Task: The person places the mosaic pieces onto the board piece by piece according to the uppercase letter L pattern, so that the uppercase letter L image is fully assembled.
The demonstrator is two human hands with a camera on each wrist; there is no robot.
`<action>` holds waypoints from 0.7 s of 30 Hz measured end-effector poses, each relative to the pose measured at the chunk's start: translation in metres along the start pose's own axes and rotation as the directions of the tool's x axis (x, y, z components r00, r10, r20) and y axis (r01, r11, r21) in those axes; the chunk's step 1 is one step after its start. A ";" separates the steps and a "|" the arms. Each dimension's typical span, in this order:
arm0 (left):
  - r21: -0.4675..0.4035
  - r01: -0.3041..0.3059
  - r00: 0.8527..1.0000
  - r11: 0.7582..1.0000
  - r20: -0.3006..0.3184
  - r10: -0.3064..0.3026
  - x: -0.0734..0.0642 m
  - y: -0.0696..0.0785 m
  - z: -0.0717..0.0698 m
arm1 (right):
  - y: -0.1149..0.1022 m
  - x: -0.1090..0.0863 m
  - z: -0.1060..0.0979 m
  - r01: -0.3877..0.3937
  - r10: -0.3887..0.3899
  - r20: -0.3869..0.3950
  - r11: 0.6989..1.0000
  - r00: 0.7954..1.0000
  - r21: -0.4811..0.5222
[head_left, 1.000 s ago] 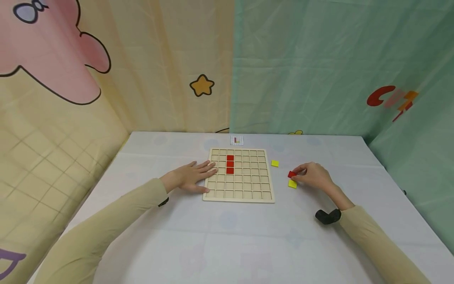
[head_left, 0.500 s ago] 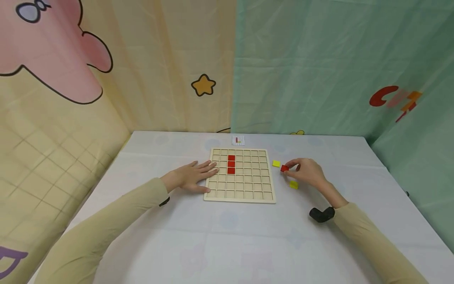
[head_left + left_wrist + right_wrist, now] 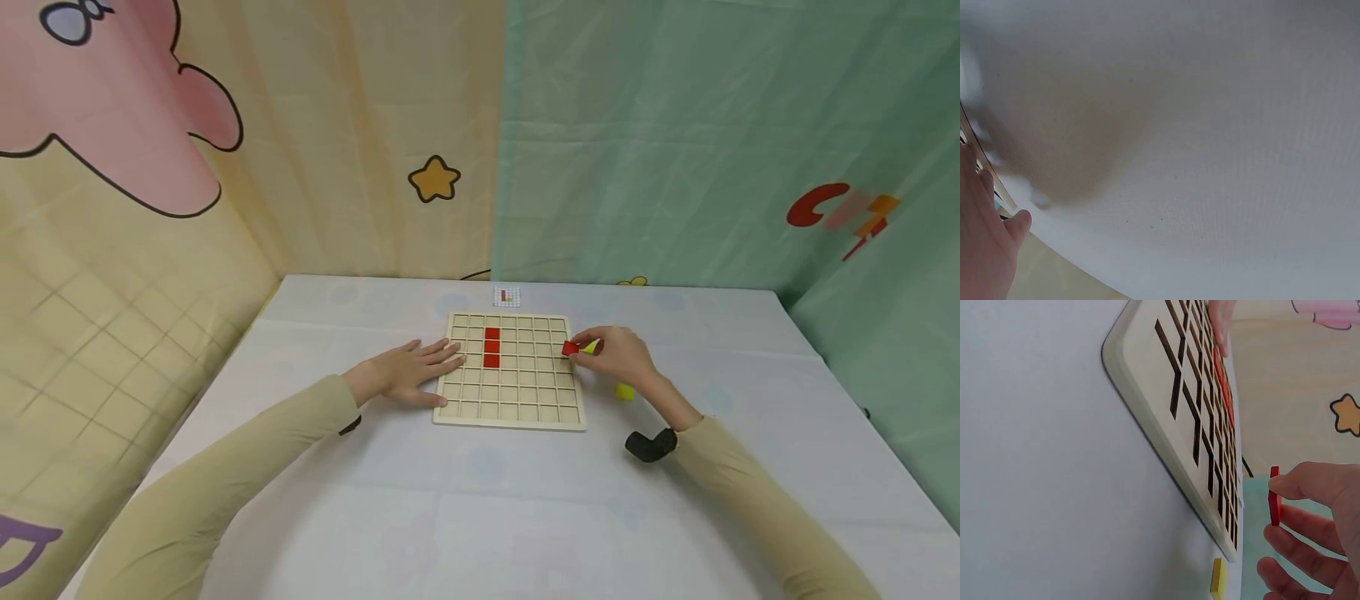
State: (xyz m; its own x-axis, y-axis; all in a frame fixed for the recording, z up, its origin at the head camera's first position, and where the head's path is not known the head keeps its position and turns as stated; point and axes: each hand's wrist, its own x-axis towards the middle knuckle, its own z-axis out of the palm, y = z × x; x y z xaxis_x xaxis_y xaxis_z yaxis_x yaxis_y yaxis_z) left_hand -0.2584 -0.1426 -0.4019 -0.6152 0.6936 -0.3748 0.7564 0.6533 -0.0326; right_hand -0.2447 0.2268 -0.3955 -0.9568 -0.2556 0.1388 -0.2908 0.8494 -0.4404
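A wooden grid board [image 3: 510, 421] lies on the table with three red square tiles [image 3: 492, 347] set in one column near its left side. My left hand [image 3: 401, 373] rests flat with spread fingers over the board's left edge. Between thumb and fingers my right hand [image 3: 618, 360] pinches another red tile [image 3: 1274, 497], held over the board's right edge. Partly behind those fingers is a yellow tile [image 3: 590, 347]. A second yellow tile [image 3: 624, 392] lies on the table below the right hand.
A small printed grid card [image 3: 507, 297] lies behind the board, showing red and yellow squares. The white-covered table [image 3: 480, 500] meets patterned cloth curtains [image 3: 645, 150] at its back and sides.
My right hand has carried the red tile leftward from beside the lower yellow tile to the board's right edge. My left hand has stayed on the board.
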 end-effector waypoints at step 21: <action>-0.044 0.001 1.000 0.999 -0.009 -0.001 -0.001 0.000 -0.001 | -0.054 0.020 0.037 0.059 -0.063 0.061 0.997 0.996 0.055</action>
State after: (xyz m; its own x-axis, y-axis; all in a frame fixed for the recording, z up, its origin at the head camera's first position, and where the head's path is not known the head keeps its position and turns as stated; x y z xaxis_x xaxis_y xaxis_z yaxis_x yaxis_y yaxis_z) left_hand -0.2577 -0.1427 -0.4005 -0.6180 0.6954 -0.3668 0.7454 0.6666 0.0078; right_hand -0.2480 0.1584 -0.4018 -0.9352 -0.3360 0.1116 -0.3469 0.8063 -0.4791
